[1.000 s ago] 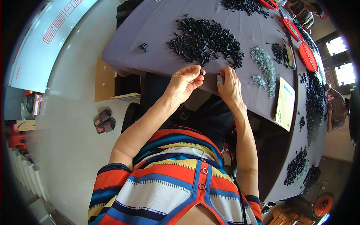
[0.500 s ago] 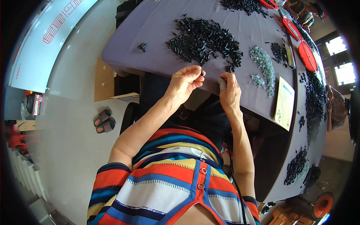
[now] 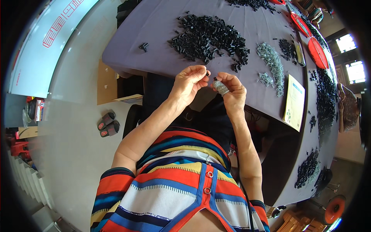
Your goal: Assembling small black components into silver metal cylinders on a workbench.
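Observation:
My left hand [image 3: 190, 82] is closed in a pinch near the table's front edge, with a small black piece [image 3: 208, 74] at its fingertips. Close beside it, my right hand [image 3: 233, 91] is closed too, and a grey wrapping [image 3: 221, 87] covers one of its fingers. A small dark bit shows at the right fingertips, too small to name. Beyond both hands lies a large heap of small black cylindrical pieces [image 3: 208, 38]. A pile of small clear, greyish pieces [image 3: 271, 63] spreads to the right of the heap.
A grey cloth [image 3: 150, 34] covers the table. A yellowish booklet [image 3: 294, 103] lies at the right edge. Red trays [image 3: 318, 53] and more black pieces [image 3: 325, 102] are on the adjoining table. A cardboard box [image 3: 108, 83] and slippers [image 3: 108, 124] are on the floor at left.
My right hand has moved left and turned, bringing its fingertips close to my left hand's. The left hand has hardly moved and keeps its pinch.

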A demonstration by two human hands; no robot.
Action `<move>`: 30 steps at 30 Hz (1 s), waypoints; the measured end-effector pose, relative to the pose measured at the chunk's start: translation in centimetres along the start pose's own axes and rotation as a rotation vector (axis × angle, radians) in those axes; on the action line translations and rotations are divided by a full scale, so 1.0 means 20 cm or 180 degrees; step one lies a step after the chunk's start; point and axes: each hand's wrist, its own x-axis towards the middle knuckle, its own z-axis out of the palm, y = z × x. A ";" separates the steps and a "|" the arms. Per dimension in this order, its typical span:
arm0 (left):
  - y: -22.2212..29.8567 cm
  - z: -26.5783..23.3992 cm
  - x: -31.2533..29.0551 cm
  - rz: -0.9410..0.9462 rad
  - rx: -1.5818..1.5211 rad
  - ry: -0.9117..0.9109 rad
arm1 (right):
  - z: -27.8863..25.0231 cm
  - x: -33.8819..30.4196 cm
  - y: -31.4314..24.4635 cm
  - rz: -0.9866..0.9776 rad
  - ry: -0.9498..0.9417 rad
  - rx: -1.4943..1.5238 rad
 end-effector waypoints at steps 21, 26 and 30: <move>-0.01 0.01 -0.02 0.0144 0.0175 -0.0288 | 0.02 -0.01 0.04 -0.1052 0.0077 -0.1266; -0.01 0.00 -0.02 0.0117 0.0259 -0.0354 | 0.03 0.00 0.00 -0.1549 0.0036 -0.1726; -0.02 0.00 -0.03 0.0087 0.0281 -0.0289 | 0.05 -0.02 -0.04 -0.1705 0.0058 -0.1988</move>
